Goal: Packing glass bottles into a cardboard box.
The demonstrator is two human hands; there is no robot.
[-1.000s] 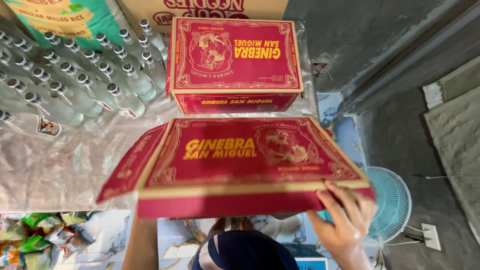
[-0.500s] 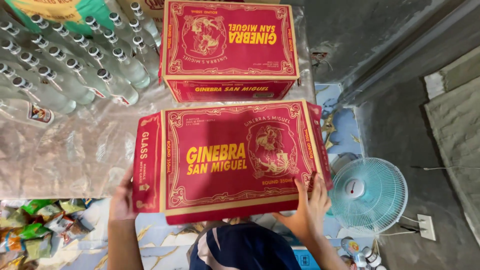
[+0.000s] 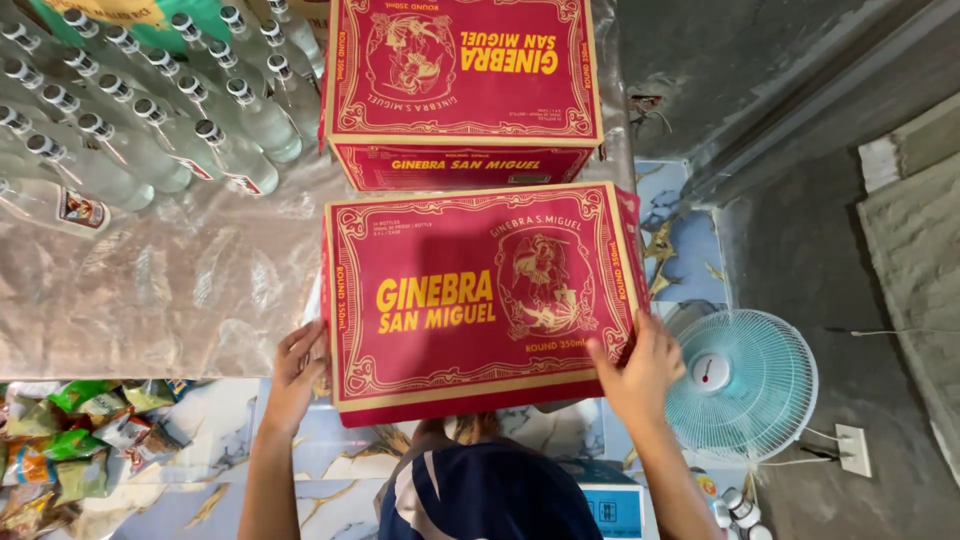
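I hold a red cardboard box point(image 3: 470, 300) with yellow trim flat in front of me, its near edge sticking out past the shelf. My left hand point(image 3: 297, 375) grips its near left corner. My right hand point(image 3: 640, 370) grips its near right corner. A second, matching red box point(image 3: 462, 85) sits just behind it on the foil-covered shelf point(image 3: 170, 290); the two look very close, but I cannot tell if they touch.
Several clear glass bottles point(image 3: 140, 110) with silver caps stand in rows on the shelf's left. Snack packets point(image 3: 80, 440) hang at lower left. A light blue electric fan point(image 3: 745, 385) stands at lower right beside a wall socket point(image 3: 855, 450). Grey concrete wall fills the right.
The red box has moved up and further onto the shelf, toward the second box, and now lies flat. Both my hands have shifted to its near corners.
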